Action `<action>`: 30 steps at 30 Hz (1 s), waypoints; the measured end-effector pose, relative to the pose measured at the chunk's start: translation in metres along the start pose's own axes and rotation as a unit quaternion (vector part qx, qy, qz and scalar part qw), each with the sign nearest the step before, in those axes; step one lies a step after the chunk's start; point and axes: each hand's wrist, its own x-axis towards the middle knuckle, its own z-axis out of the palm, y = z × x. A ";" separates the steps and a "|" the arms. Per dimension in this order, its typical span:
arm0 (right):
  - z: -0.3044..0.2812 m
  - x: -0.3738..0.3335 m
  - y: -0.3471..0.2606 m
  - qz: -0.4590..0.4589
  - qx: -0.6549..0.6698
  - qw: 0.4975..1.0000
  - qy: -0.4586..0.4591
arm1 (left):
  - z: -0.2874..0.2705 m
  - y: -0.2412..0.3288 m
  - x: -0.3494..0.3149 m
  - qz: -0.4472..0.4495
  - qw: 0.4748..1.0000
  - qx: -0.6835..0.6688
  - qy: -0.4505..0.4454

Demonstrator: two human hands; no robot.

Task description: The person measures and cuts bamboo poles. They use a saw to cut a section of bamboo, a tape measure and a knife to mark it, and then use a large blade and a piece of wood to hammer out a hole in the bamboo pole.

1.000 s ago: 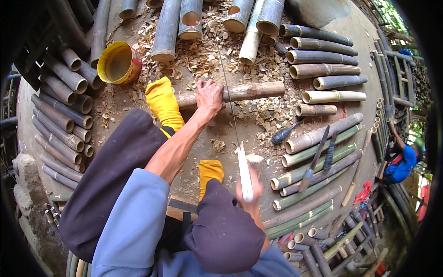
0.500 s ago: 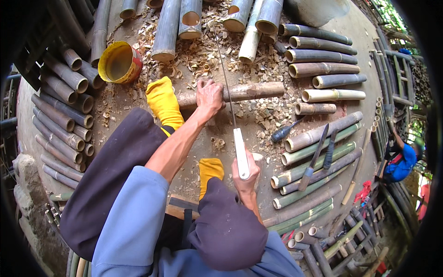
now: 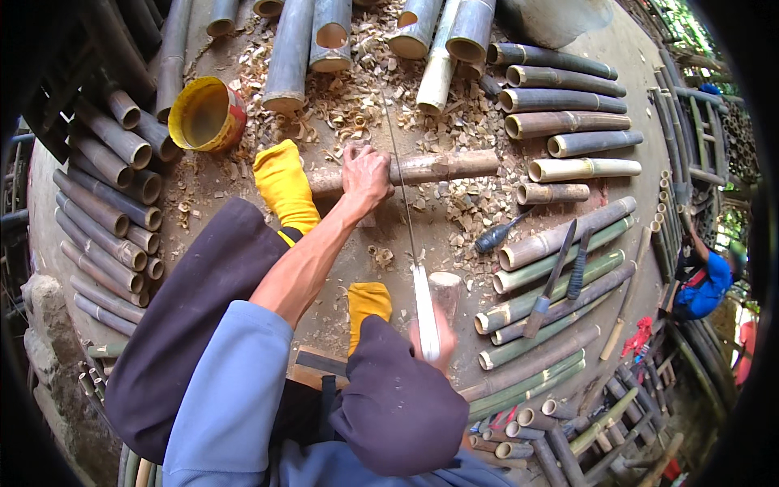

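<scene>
My left hand (image 3: 366, 174) is closed around a brown bamboo length (image 3: 454, 165) lying crosswise in front of me. My right hand (image 3: 441, 339), smeared by motion, grips the white handle of a hand saw (image 3: 425, 312). Its thin, narrow blade points away from me and crosses the bamboo just right of my left hand. One foot in a yellow sock (image 3: 284, 183) is up against the bamboo's left end; the other yellow sock (image 3: 368, 304) shows nearer to me. A short wooden block (image 3: 445, 292) lies beside the saw handle.
Wood chips surround the bamboo. A yellow-rimmed bucket (image 3: 205, 118) with murky liquid stands at the left. Cut bamboo tubes (image 3: 568, 122) line both sides and the far edge. A knife (image 3: 553, 276) and a dark-handled tool (image 3: 495, 236) lie right. A person in blue (image 3: 706, 284) is far right.
My right hand has pulled the saw back toward me, and the blade has slid across the bamboo. My left hand stays on the bamboo in nearly the same place.
</scene>
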 end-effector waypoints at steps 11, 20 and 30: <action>0.029 0.047 0.006 0.013 0.014 1.000 -0.014 | 0.009 -0.004 -0.004 0.013 1.000 -0.006 0.014; -0.002 -0.035 0.037 -0.030 -0.059 0.998 0.015 | 0.000 0.004 -0.003 0.025 0.999 -0.010 0.038; -0.041 -0.103 0.035 0.030 -0.044 0.998 0.038 | -0.003 0.007 0.000 0.000 1.000 0.007 0.005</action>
